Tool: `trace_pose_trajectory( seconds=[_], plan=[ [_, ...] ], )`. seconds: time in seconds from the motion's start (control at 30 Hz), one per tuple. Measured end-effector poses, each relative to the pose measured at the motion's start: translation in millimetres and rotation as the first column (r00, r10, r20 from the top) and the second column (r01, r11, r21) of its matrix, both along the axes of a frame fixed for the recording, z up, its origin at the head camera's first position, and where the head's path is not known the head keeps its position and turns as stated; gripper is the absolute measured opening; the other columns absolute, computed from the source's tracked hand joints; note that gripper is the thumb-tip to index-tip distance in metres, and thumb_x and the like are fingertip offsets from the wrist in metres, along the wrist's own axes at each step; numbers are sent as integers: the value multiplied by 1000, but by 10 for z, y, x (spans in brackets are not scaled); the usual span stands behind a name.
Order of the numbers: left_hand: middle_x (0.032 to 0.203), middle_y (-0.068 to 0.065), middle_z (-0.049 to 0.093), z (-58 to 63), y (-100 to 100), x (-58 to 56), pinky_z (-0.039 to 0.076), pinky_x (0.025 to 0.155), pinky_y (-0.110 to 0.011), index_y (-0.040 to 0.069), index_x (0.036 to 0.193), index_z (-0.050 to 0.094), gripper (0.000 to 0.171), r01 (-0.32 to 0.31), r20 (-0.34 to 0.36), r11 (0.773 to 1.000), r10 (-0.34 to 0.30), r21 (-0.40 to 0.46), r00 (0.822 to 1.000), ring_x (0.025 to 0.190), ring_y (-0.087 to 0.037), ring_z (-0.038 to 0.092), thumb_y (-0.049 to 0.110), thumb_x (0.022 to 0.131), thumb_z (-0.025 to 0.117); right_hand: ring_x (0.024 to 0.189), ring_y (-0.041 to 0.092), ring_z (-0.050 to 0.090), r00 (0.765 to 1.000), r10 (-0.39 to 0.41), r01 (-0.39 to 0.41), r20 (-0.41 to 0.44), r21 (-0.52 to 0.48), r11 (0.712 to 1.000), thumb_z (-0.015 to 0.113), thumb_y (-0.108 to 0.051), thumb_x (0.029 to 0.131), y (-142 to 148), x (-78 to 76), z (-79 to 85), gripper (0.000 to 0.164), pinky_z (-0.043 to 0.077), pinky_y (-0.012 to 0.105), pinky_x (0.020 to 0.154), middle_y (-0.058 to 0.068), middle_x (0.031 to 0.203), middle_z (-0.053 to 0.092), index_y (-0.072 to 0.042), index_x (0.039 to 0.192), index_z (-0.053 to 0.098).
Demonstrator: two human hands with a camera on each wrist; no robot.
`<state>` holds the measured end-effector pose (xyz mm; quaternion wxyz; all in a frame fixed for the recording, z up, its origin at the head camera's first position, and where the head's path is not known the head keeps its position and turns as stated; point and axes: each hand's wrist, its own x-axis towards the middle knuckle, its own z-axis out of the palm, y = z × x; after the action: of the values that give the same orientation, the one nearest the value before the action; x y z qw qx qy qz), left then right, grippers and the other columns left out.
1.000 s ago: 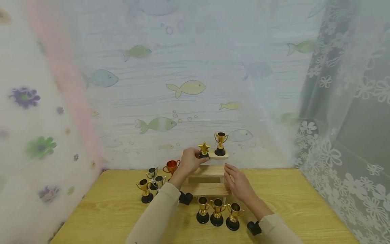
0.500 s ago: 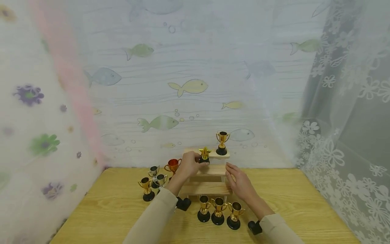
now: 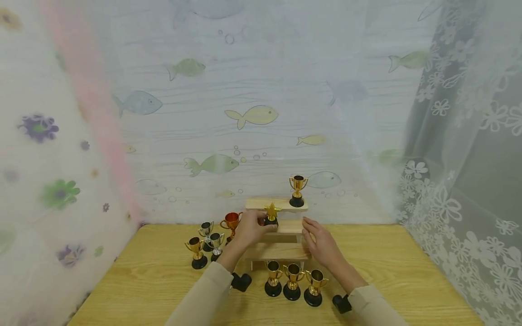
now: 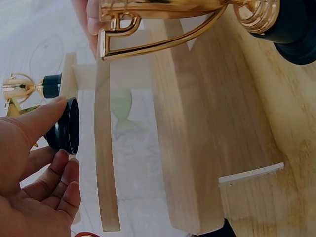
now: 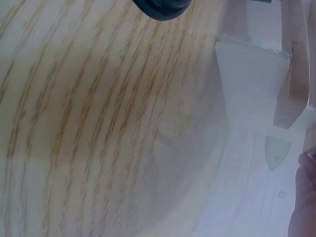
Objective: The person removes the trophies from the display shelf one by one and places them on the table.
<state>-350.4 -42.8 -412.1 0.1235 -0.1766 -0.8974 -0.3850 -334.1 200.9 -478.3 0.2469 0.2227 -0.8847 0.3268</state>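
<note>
A gold star trophy (image 3: pixel 271 212) on a black base is in my left hand (image 3: pixel 249 228). The thumb and fingers pinch its base (image 4: pixel 72 126), and in the left wrist view a gap shows between it and the middle step. The stepped wooden stand (image 3: pixel 281 251) has three levels. At its right end, my right hand (image 3: pixel 323 244) touches the middle step's edge with fairly straight fingers. A gold cup trophy (image 3: pixel 297 185) stands upright on the right end of the top step (image 3: pixel 267 203).
Three gold cups (image 3: pixel 292 276) stand in a row before the stand. To its left are a red cup (image 3: pixel 232 221), two silver cups (image 3: pixel 206 230) and another gold cup (image 3: pixel 195 246). The wooden table (image 3: pixel 134 267) meets a fish-patterned curtain (image 3: pixel 261 81) behind.
The star trophy has moved down in my left hand from the top step's left side to above the middle step. My right hand has stayed at the stand's right end.
</note>
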Motion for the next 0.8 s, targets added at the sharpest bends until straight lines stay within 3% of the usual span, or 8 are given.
trace_pose_trajectory(
  seconds=[0.47,0.8],
  plan=[
    [61,1,36,-39,-96,190,30,58,-27,11,61,46,47,31,-18,999,-31,20,999,58,-13,31,19,87,84,132,45,53,1000,-7,7,3,-3,1000,56,-12,106,-15,23,2,37,45,57,105,25,145,55,11,135,60],
    [65,0,45,-95,-196,258,33,58,-28,10,64,55,38,5,4,999,-5,33,1000,61,-13,38,20,87,84,133,45,53,1000,-9,9,7,1,1000,56,-13,106,-9,18,12,38,44,57,106,25,145,54,11,136,59]
  ],
)
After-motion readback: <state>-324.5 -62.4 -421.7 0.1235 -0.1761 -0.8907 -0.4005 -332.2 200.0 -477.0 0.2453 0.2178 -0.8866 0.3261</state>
